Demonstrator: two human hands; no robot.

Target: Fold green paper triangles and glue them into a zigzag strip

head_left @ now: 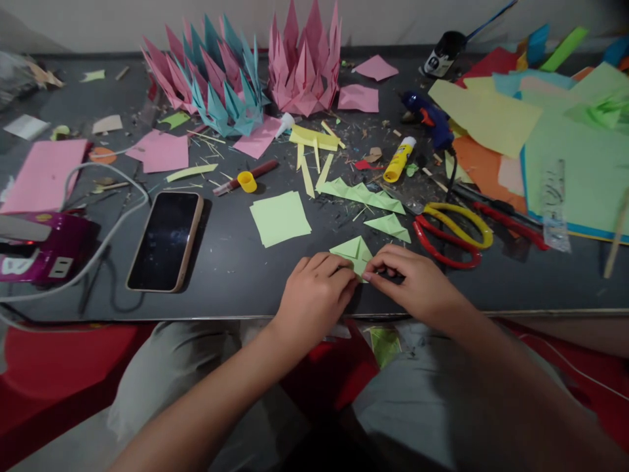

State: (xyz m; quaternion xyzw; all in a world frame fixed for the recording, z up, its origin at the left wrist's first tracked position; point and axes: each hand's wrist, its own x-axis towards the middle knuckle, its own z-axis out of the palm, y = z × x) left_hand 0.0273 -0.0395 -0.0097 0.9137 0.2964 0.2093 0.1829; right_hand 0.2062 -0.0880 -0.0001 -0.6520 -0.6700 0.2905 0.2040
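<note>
A small folded piece of light green paper (354,252) lies near the front edge of the dark table (230,269). My left hand (314,295) pinches its near left corner with curled fingers. My right hand (417,282) pinches its near right edge, fingertips pressed together. Both hands meet over the paper's near side, which they partly hide. More folded green pieces (390,226) and a row of them (361,193) lie just beyond. A flat green square sheet (279,218) sits to the left.
A phone (166,239) lies at left by a white cable (105,242) and a purple device (42,246). Red-and-yellow scissors (455,233), a glue stick (399,159) and a blue glue gun (427,118) lie at right. Pink and teal paper crowns (255,72) stand behind. Coloured sheets (555,144) pile far right.
</note>
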